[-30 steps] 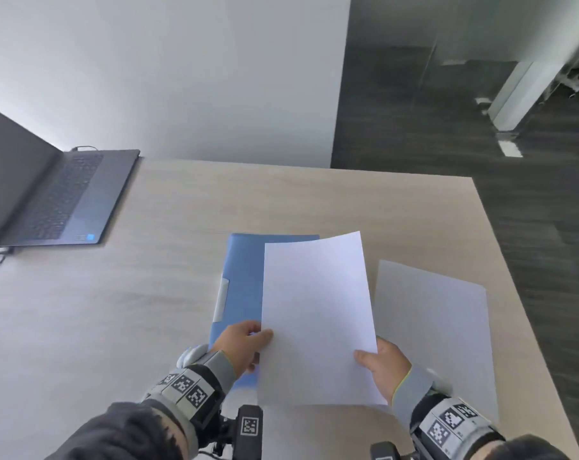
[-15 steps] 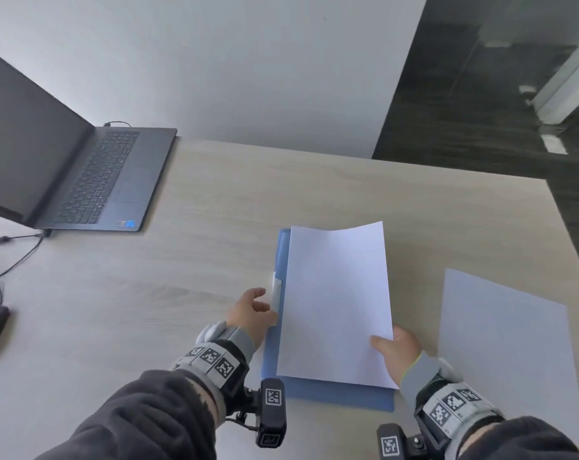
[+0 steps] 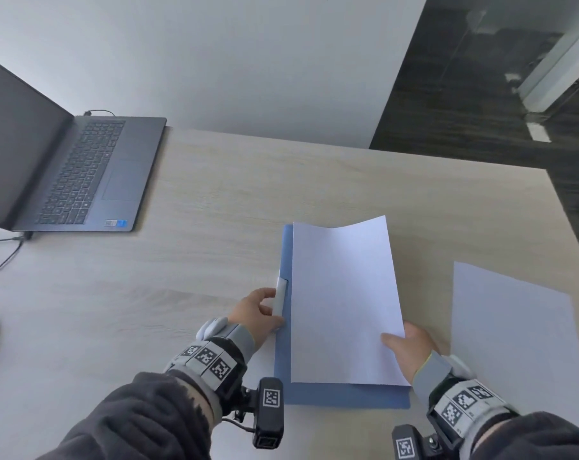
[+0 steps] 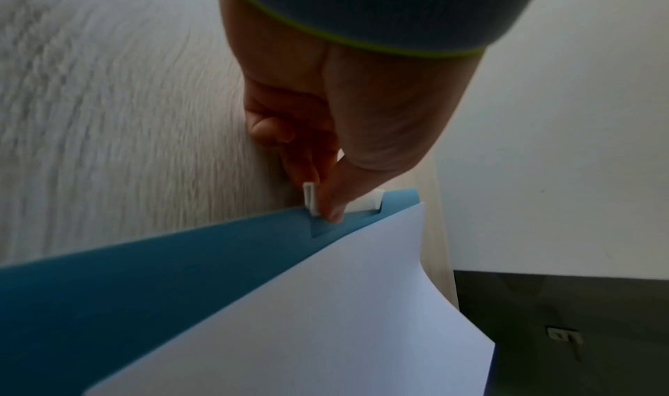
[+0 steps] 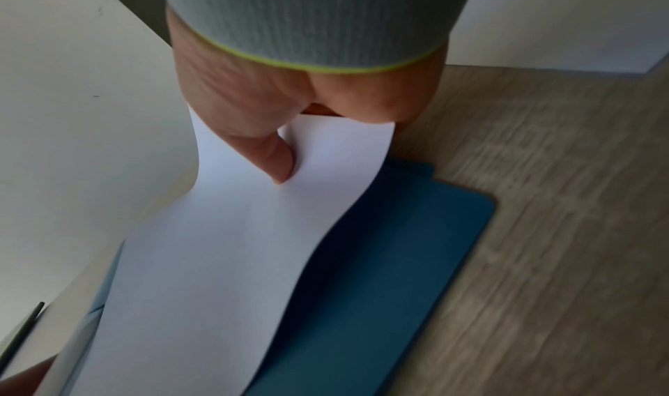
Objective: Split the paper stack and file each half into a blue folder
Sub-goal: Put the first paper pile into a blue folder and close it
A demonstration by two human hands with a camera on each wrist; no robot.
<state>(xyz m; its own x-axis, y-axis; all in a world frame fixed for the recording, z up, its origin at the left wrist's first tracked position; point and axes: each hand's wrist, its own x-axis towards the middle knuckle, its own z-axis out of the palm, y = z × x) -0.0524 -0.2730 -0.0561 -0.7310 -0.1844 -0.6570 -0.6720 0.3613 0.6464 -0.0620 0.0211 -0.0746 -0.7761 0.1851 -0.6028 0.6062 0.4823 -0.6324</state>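
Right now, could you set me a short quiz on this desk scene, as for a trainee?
1. True or false: the right hand pinches the held paper at its near right edge.
2. What do the left hand fingers pinch? A) white clip B) laptop C) spare sheets
3. Fill in: the held paper lies over the blue ____.

Key:
1. True.
2. A, the white clip.
3. Folder; the blue folder shows beneath it.
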